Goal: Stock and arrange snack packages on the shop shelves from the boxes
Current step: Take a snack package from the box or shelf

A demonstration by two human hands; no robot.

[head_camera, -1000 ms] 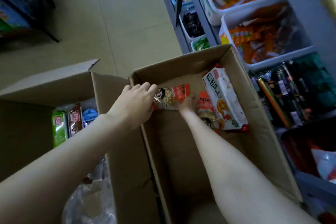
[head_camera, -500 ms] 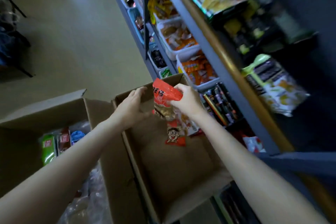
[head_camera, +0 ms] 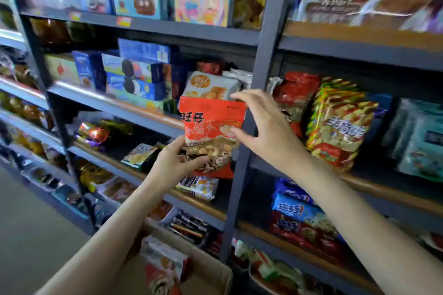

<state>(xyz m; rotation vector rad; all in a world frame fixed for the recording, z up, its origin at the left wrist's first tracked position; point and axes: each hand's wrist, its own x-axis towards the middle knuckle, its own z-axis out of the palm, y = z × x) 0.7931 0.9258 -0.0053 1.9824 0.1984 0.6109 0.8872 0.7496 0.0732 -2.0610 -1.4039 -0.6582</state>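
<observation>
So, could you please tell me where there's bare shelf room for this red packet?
Dark bare shelf lies right of the upright post, left of the yellow-green striped bags. The blue biscuit boxes crowd the upper left.

The red plastic snack bag with black characters and a clear window showing small round biscuits (head_camera: 211, 136) is upright in the air, in front of the dark grey metal shelf unit (head_camera: 268, 60), at the upright post. The left hand (head_camera: 175, 163) grips its lower part. The right hand (head_camera: 261, 127) touches its right edge with spread fingers. At the bottom edge, the open brown cardboard box (head_camera: 211, 273) holds one more red and white snack packet (head_camera: 163, 266).
</observation>
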